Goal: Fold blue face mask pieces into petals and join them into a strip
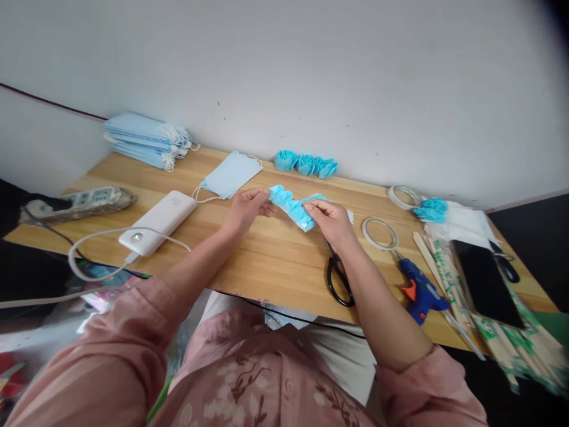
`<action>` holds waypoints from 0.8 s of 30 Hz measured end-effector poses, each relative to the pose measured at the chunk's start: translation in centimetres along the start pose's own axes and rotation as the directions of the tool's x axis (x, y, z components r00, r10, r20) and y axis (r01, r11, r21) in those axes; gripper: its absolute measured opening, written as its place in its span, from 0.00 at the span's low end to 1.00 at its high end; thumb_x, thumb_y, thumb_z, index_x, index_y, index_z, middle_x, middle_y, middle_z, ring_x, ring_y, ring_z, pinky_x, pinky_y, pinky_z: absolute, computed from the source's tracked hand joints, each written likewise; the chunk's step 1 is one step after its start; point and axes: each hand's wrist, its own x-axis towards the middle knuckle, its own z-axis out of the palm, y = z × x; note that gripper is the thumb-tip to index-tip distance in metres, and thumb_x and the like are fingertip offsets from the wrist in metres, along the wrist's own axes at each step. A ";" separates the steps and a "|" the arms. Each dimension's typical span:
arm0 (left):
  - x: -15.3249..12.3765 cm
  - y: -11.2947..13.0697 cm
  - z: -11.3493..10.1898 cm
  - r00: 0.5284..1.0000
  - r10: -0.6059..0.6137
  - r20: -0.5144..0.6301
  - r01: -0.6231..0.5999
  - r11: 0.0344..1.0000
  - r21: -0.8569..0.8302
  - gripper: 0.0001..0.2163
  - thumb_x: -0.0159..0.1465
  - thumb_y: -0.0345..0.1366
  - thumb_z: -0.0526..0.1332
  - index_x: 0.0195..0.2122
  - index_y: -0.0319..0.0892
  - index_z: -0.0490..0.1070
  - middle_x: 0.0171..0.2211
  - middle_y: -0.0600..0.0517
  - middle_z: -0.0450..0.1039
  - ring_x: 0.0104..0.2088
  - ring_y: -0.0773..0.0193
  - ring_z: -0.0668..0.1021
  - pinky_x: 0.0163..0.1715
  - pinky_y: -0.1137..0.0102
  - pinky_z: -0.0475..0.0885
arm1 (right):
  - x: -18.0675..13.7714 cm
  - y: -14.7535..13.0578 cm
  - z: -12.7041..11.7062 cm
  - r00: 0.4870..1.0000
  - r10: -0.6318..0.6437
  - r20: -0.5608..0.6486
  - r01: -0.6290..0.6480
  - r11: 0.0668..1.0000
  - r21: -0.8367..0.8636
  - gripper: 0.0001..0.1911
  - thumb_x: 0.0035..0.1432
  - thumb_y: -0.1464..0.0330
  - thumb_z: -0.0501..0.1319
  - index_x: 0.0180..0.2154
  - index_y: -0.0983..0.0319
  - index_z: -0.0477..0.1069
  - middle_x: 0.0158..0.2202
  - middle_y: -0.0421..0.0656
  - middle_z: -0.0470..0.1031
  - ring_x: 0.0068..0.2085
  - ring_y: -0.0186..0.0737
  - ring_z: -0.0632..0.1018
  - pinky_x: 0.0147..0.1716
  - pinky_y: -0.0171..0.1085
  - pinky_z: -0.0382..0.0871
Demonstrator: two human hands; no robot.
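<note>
Between my two hands a folded blue strip (291, 206) with a zigzag edge is stretched above the table. My left hand (249, 210) pinches its left end, and my right hand (328, 219) pinches it near the right end. Behind the strip, partly hidden, lies more blue material. Black-handled scissors (338, 281) rest below my right hand, their blades mostly covered by it. Three blue rosettes (306, 163) sit in a row near the wall. A flat light blue face mask (233, 174) lies beyond my left hand.
At the back left is a stack of face masks (142, 139). A white power bank (157, 222) with a cable and a power strip (80, 203) lie left. On the right are tape rolls (380, 233), a blue glue gun (421, 287), a phone (486, 281) and packaged wooden sticks (502, 344).
</note>
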 end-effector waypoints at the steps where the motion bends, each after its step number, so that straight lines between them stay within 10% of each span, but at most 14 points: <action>1: -0.1 0.3 -0.1 1.000 -0.008 -0.006 0.008 1.000 0.018 0.10 0.61 0.39 0.64 0.33 0.36 0.75 0.25 0.49 0.77 0.26 0.67 0.78 0.29 0.72 0.72 | 0.1 -0.3 0.0 1.000 -0.002 0.003 0.002 1.000 -0.008 0.15 0.55 0.55 0.64 0.33 0.60 0.80 0.32 0.40 0.81 0.33 0.37 0.77 0.37 0.37 0.71; 9: 0.1 3.9 -4.7 0.999 0.038 -0.028 -0.025 0.924 0.381 0.18 0.58 0.35 0.63 0.50 0.39 0.74 0.23 0.50 0.76 0.25 0.60 0.79 0.31 0.66 0.74 | 3.2 -2.4 2.3 0.985 -0.042 0.169 0.067 0.987 -0.144 0.15 0.58 0.60 0.61 0.42 0.62 0.78 0.37 0.44 0.82 0.34 0.38 0.79 0.35 0.37 0.70; 11: 0.8 4.4 -7.4 0.990 0.138 0.008 -0.109 0.742 0.662 0.19 0.59 0.34 0.60 0.53 0.40 0.73 0.32 0.46 0.80 0.32 0.57 0.80 0.38 0.63 0.74 | 4.4 -2.3 3.3 0.971 -0.054 0.231 0.132 0.931 -0.340 0.14 0.60 0.63 0.59 0.42 0.62 0.78 0.38 0.46 0.82 0.35 0.40 0.79 0.36 0.38 0.69; 13: 1.5 4.6 -9.8 0.959 0.274 0.073 -0.173 0.362 0.916 0.19 0.61 0.34 0.58 0.53 0.39 0.74 0.45 0.41 0.79 0.44 0.50 0.79 0.50 0.56 0.70 | 5.6 -2.4 3.8 0.956 -0.089 0.280 0.237 0.797 -0.556 0.13 0.62 0.65 0.57 0.42 0.62 0.78 0.41 0.48 0.82 0.40 0.43 0.79 0.40 0.40 0.68; 16: 2.2 4.5 -11.6 0.967 0.220 0.125 -0.130 0.006 0.992 0.21 0.63 0.37 0.56 0.57 0.39 0.72 0.53 0.38 0.75 0.52 0.44 0.75 0.53 0.53 0.67 | 6.9 -3.1 3.2 0.945 -0.171 0.278 0.320 0.646 -0.693 0.15 0.64 0.67 0.54 0.46 0.61 0.78 0.46 0.49 0.81 0.45 0.46 0.78 0.43 0.41 0.67; 24: 5.7 1.9 -10.6 0.960 0.083 0.268 -0.257 -0.126 0.958 0.16 0.64 0.37 0.55 0.50 0.41 0.75 0.50 0.41 0.74 0.51 0.48 0.72 0.52 0.57 0.65 | 5.8 -4.3 -4.4 0.969 -0.241 0.050 0.217 0.743 -0.633 0.16 0.60 0.66 0.57 0.45 0.62 0.79 0.41 0.44 0.82 0.42 0.42 0.79 0.44 0.41 0.70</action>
